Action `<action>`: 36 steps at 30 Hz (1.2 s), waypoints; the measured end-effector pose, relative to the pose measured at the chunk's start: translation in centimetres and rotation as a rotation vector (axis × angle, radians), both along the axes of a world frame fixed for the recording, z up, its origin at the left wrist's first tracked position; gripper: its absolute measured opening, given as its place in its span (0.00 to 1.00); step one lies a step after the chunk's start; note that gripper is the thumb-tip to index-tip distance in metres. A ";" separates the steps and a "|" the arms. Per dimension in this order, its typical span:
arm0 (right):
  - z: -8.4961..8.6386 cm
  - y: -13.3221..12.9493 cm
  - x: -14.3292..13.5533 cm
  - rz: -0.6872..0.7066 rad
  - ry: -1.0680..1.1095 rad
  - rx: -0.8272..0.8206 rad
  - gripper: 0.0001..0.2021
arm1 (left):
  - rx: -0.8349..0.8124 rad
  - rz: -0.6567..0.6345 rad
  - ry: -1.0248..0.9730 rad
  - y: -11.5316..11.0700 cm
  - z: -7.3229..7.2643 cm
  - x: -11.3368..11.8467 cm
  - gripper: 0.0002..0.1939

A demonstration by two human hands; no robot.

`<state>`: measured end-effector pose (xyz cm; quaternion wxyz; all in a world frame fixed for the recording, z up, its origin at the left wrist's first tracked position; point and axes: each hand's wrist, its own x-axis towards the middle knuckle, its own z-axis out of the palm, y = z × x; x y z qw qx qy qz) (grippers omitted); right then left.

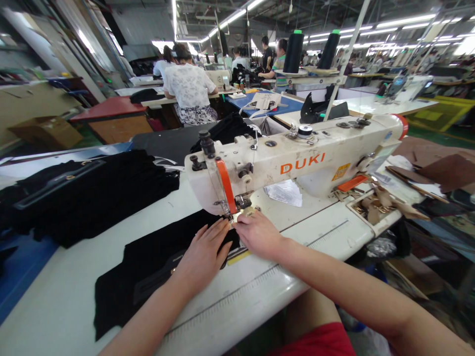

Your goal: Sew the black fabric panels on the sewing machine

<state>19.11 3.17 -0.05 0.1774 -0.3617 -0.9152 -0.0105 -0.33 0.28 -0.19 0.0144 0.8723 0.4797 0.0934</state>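
A black fabric piece lies on the white sewing table, its right end under the needle area of the white sewing machine. My left hand rests on that fabric, fingers stretched out flat, with the fingertips close to the presser foot. Just right of the foot, my right hand is closed, thumb and fingers together at the fabric's edge. Whatever lies between its fingertips is hidden. An orange lever guard stands in front of the machine head, above both hands.
A pile of black fabric pieces lies to the left. White paper labels sit under the machine arm. At the right end is a tray of metal fittings. Black thread cones stand behind, and other people work farther back.
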 end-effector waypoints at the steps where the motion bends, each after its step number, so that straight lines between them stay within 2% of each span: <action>1: 0.0 0.0 0.0 -0.003 -0.001 -0.006 0.08 | 0.001 0.001 -0.002 0.0 0.0 0.0 0.24; 16: -0.1 -0.1 0.0 0.005 -0.009 0.011 0.07 | 0.007 0.000 -0.039 0.0 0.0 0.1 0.23; 22: 0.0 -0.1 0.1 0.000 -0.020 0.016 0.06 | 0.032 0.038 -0.023 0.9 -0.1 0.1 0.24; 28: 0.0 -0.1 0.3 -0.013 -0.006 -0.016 0.10 | 0.063 0.050 -0.029 1.8 -0.4 0.2 0.24; 31: 0.1 -0.3 0.5 -0.005 0.023 -0.007 0.09 | 0.053 0.056 -0.028 1.1 -0.2 -0.1 0.24; 36: -0.2 -0.7 0.6 0.026 0.105 0.023 0.07 | 0.014 0.056 0.014 -2.4 0.0 -1.4 0.24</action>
